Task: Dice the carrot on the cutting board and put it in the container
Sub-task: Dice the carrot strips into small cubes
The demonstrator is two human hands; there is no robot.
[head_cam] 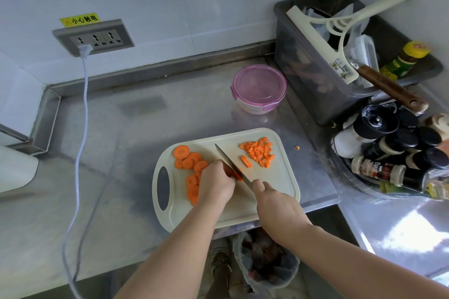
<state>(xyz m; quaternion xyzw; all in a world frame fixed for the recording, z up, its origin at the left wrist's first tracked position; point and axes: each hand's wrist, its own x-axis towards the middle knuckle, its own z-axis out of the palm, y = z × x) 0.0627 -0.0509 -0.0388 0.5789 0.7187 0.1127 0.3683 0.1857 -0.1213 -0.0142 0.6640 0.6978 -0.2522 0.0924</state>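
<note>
Your left hand [215,183] is curled over a small carrot piece [239,175] in the middle of the cutting board [279,184], and its fingers pinch the piece down. Your right hand [274,204] is wrapped round the handle of the knife [230,165]. The blade lies right beside your left fingers.

That is the big danger. If a fingertip sticks out past the knuckles, the blade can cut it. The piece is small and mostly hidden under your hand, so it can slip or roll when you push down.

The round carrot slices [190,164] wait on the left side of the board, some under your left wrist. Your arm can knock them off.

The diced carrot [258,150] sits in a pile at the far right corner, close to the rim. One stray bit [297,147] already lies on the steel counter [121,128], so more can fly off if you chop hard.

The board sits near the front edge of the counter. A hard push can make it slide toward you.

The container [258,88] stands behind the board, and its pink lid looks shut. You must open it first, or the bits will spill on top.
</note>
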